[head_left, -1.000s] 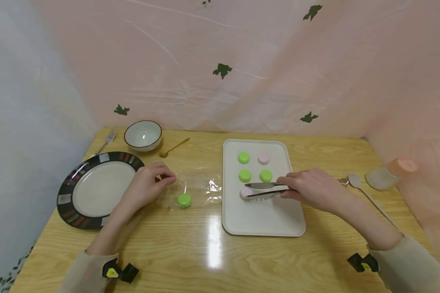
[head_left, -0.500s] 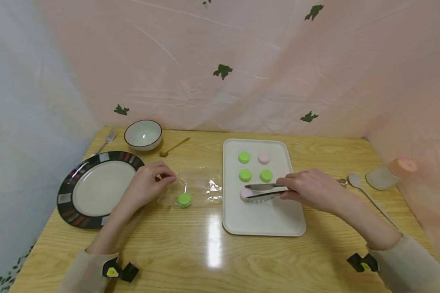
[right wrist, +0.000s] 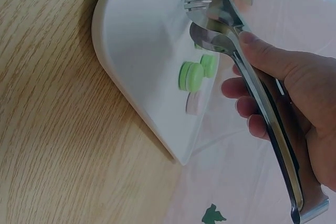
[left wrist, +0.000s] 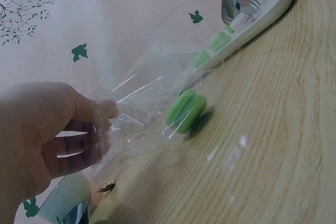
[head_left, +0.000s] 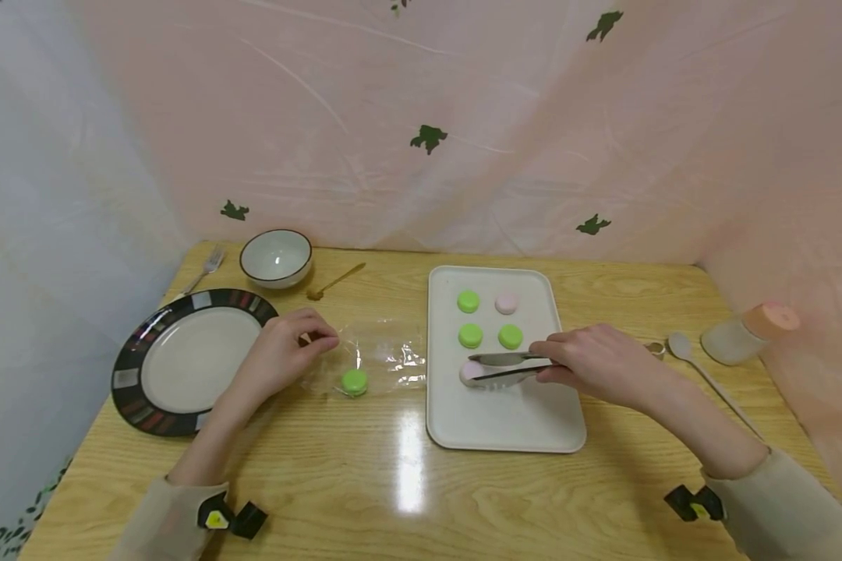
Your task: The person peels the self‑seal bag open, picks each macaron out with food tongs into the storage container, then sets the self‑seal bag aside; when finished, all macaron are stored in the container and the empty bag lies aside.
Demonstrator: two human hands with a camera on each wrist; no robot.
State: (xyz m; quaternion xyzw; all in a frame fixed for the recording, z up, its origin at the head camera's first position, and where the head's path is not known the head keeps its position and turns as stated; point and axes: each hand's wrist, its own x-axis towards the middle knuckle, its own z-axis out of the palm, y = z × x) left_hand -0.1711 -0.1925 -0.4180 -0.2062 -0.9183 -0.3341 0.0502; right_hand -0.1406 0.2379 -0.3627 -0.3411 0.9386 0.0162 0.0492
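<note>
My left hand (head_left: 274, 354) pinches the edge of a clear plastic bag (left wrist: 142, 108) between thumb and fingers. Inside the bag lies a green macaron (head_left: 355, 382), near the wooden tabletop. Over the white tray (head_left: 505, 425), my right hand (head_left: 596, 362) grips metal serving tongs (right wrist: 268, 108), one end spoon-like and the other fork-like. The tongs' ends lie around a pink macaron (head_left: 468, 372), partly hidden by them in the head view. Behind it on the tray stand green macarons, among them one at the front left (head_left: 470, 336), and another pink macaron (head_left: 507, 302).
To the left is a dark-rimmed plate (head_left: 128, 379), with a fork (head_left: 210, 263) and a bowl (head_left: 276, 257) behind it. A small brown spoon (head_left: 337, 280) lies beside the bowl. On the right are a long-handled spoon (head_left: 712, 382) and a pink-capped jar (head_left: 733, 341).
</note>
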